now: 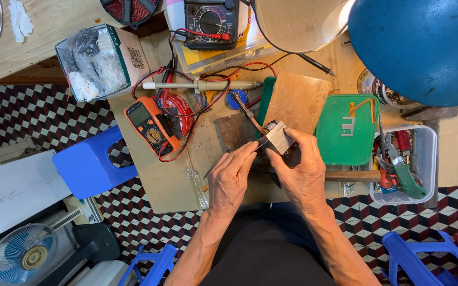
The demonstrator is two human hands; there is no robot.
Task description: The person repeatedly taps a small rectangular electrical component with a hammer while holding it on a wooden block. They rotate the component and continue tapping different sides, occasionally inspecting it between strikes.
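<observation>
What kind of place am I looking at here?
Likely a small home electronics repair bench. An orange multimeter, a soldering iron and a clear tub of hand tools surround both hands, which hold a small metal block.

head cam | looks straight down | close over hands (263, 175) at workbench (170, 185)

Blue dome (420, 47) cut off; metal block (279, 139) underside hidden
</observation>
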